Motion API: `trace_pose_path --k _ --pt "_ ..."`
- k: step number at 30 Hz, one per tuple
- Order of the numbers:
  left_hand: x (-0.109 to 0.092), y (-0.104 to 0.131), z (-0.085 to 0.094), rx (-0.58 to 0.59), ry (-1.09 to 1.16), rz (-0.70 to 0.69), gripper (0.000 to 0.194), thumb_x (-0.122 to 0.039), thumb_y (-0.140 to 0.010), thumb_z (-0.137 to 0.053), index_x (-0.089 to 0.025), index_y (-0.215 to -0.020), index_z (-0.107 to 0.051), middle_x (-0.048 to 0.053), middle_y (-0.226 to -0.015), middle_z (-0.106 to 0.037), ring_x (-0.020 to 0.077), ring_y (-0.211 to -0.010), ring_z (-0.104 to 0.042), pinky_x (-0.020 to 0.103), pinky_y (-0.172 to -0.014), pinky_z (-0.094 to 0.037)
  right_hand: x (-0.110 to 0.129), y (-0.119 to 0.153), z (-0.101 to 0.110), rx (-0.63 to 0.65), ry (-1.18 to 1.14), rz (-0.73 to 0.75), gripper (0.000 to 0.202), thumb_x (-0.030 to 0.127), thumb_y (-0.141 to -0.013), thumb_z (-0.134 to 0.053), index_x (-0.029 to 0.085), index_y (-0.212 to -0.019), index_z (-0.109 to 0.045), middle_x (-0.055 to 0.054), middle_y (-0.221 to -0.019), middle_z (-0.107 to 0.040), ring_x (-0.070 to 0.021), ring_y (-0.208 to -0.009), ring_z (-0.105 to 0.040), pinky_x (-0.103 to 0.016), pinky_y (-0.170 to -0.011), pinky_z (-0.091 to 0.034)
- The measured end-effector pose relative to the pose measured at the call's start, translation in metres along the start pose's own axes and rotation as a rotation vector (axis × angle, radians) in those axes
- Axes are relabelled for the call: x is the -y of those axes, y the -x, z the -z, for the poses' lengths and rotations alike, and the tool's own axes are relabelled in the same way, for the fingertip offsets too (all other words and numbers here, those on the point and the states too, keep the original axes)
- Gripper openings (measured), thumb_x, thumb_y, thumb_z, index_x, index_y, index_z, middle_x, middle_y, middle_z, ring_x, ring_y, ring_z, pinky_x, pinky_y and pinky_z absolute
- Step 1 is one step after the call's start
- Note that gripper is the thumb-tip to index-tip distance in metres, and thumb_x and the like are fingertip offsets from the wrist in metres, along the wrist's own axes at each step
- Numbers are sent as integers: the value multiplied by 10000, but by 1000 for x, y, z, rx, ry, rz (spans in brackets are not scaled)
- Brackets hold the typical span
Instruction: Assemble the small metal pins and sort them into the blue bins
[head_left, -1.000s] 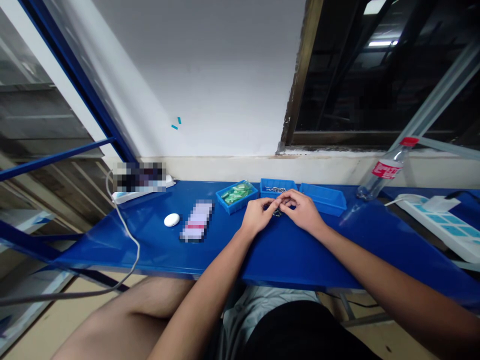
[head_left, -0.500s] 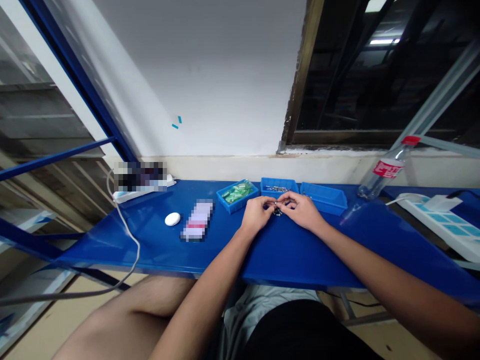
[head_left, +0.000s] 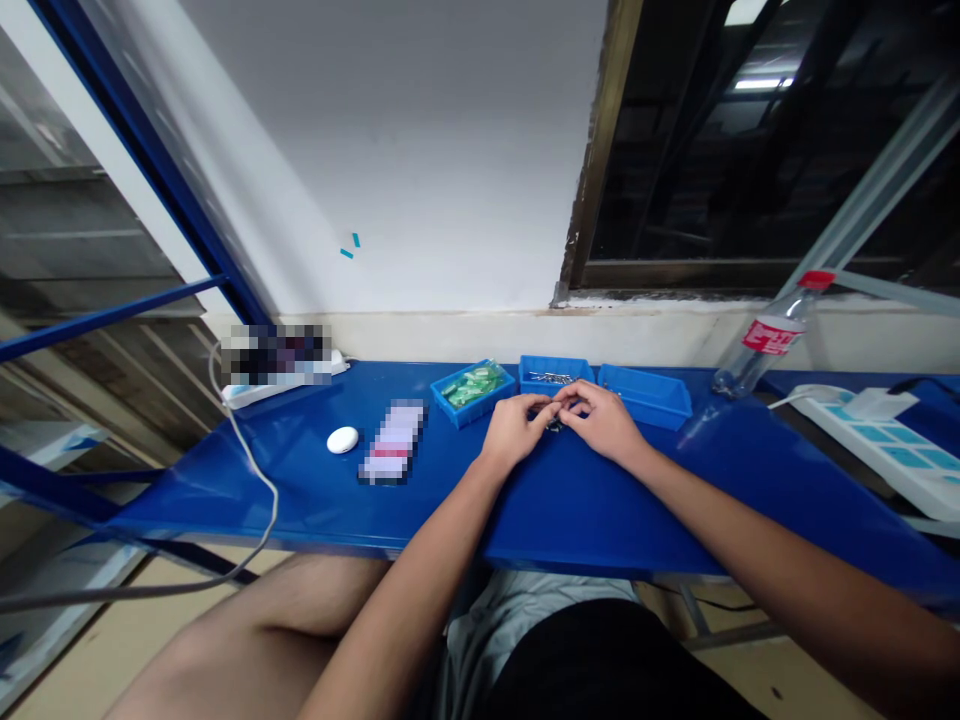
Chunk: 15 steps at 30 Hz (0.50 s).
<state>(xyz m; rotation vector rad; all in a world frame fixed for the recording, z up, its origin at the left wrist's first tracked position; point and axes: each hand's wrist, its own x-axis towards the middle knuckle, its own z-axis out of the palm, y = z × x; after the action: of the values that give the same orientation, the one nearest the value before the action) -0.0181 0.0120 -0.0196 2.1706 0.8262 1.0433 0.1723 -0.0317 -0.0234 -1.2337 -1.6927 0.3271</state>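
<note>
My left hand [head_left: 517, 428] and my right hand [head_left: 598, 418] meet fingertip to fingertip above the blue table [head_left: 600, 510]. Both are closed in a pinch; whatever sits between the fingers is too small and hidden to name. Just beneath the fingertips, a few small dark and shiny pieces [head_left: 555, 426] lie on the table, mostly covered by the hands. Behind the left hand stands a blue bin [head_left: 459, 413] with green-and-clear small packets [head_left: 477, 384]. A second blue bin [head_left: 555, 364] behind the hands holds thin metal pieces [head_left: 551, 379]. To the right is a third blue bin [head_left: 656, 405].
A round white case [head_left: 343, 440] and a blurred-out phone-like object [head_left: 393, 443] lie left. At the right stand a plastic bottle [head_left: 772, 335] with a red cap and a white power strip [head_left: 900, 445]. Another strip [head_left: 289, 383] with a grey cable [head_left: 262, 480] is far left.
The fingertips of both hands have come closer together, covering the small shiny bit that showed between them. The whole view has shifted slightly.
</note>
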Motion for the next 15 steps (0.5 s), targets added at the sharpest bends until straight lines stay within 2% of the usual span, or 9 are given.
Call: trace_pose_path --k 5,10,15 --pt "8 -1 -1 -37 32 26 208 -251 -961 -682 -201 -1123 -802 56 -1113 -817 226 -1013 -780 310 -950 -596 2 1 -1 21 -53 -6 120 301 -910 -655 218 -965 -722 -69 -1014 -745 -213 -859 -733 -357 -778 -632" --pt "5 -1 0 -41 18 12 152 -158 -900 -730 -193 -1027 -806 47 -1023 -826 206 -931 -784 310 -909 -611 -2 2 -4 4 -122 -113 179 368 -889 -723 212 -974 -703 -58 -918 -750 -220 -821 -736 -360 -748 -634" --pt "2 -1 0 -74 142 25 272 -54 -888 -674 -177 -1122 -739 50 -1045 -817 174 -950 -782 294 -919 -613 -5 2 -7 24 -128 -97 170 335 -868 -719 215 -980 -674 -57 -915 -729 -204 -811 -711 -336 -710 -618"
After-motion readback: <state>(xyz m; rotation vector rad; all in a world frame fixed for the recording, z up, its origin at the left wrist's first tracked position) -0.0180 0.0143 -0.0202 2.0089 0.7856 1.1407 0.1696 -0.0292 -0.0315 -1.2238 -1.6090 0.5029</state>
